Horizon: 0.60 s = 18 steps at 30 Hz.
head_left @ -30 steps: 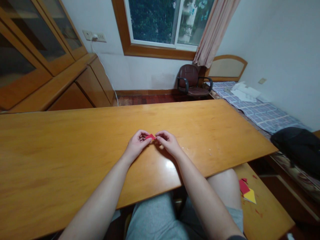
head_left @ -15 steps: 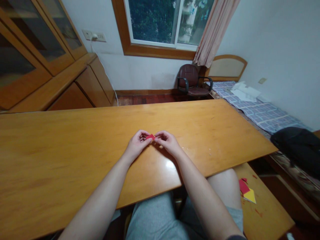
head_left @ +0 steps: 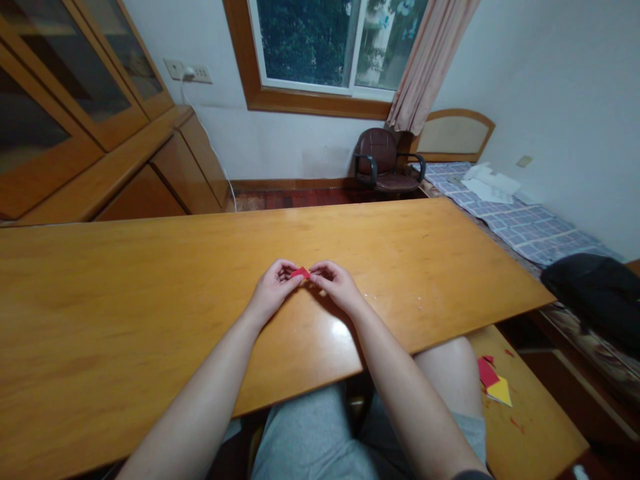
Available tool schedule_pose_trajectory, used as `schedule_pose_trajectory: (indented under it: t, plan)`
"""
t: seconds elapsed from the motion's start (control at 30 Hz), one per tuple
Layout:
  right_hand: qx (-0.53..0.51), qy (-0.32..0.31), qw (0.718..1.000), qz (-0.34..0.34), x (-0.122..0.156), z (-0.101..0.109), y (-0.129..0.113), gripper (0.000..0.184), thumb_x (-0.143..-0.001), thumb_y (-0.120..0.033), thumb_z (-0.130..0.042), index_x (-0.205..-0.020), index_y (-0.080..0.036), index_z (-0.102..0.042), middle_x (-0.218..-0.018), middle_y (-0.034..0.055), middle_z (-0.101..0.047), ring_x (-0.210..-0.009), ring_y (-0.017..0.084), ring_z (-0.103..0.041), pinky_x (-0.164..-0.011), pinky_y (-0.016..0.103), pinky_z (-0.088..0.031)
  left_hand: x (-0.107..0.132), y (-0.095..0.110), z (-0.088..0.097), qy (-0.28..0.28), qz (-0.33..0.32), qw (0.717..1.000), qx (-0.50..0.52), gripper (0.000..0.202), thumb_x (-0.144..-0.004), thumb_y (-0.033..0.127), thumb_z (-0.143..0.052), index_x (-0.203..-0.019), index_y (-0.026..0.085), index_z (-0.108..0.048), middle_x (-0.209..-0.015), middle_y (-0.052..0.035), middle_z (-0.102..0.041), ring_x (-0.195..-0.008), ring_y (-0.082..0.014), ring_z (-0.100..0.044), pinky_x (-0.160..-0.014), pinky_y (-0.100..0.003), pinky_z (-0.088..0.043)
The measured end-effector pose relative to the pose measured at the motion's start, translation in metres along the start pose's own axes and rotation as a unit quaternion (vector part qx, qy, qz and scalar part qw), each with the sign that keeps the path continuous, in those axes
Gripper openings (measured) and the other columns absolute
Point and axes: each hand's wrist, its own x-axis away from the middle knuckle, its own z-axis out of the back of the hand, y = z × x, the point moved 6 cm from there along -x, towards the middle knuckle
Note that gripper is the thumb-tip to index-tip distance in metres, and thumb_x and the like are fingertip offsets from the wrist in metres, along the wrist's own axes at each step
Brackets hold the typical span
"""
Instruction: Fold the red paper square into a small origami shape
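Note:
Between my two hands, just above the wooden table point(head_left: 150, 300), is a small folded piece of red paper point(head_left: 301, 273) with a bit of yellow at its right edge. My left hand point(head_left: 279, 280) pinches its left side between thumb and fingers. On the other side my right hand point(head_left: 334, 283) has thumb and fingertips closed on the right end. The fingertips hide part of the paper, so its full shape does not show.
On a lower wooden bench point(head_left: 540, 427) to my right lie red paper point(head_left: 488, 372), yellow paper point(head_left: 501, 392) and red scraps. Tiny bits dot the table right of my hands. Beyond stand a chair point(head_left: 379, 160), a bed point(head_left: 530, 223) with a black bag point(head_left: 593, 300), and a cabinet point(head_left: 140, 180).
Hardly anything differs. The red paper has shifted very slightly in my fingers, while both hands stay in the same place.

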Motion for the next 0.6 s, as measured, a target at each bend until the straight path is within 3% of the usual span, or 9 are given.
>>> schedule_pose_trajectory:
  t: [0.4, 0.6]
  plan:
    - [0.01, 0.007, 1.0, 0.011, -0.0004, 0.0029, 0.0014, 0.018, -0.081, -0.031, -0.067, -0.095, -0.019, -0.065, -0.083, 0.0017, -0.068, -0.071, 0.012, -0.061, -0.067, 0.024, -0.047, 0.001, 0.0041, -0.0011, 0.003, 0.004, 1.0, 0.009, 0.03, -0.07, 0.032, -0.075, -0.089, 0.018, -0.057, -0.081, 0.0014, -0.062, -0.075, -0.0142, -0.059, -0.072, -0.026, -0.046]
    - [0.013, -0.005, 1.0, 0.005, 0.0001, -0.0005, 0.0024, 0.025, -0.078, -0.035, -0.073, -0.096, -0.019, -0.066, -0.084, 0.0023, -0.068, -0.071, 0.013, -0.062, -0.066, 0.024, -0.048, 0.0001, -0.0006, -0.0009, -0.006, -0.009, 1.0, 0.003, 0.029, -0.072, 0.033, -0.074, -0.091, 0.018, -0.057, -0.083, 0.0009, -0.063, -0.078, -0.0148, -0.06, -0.075, -0.028, -0.047]
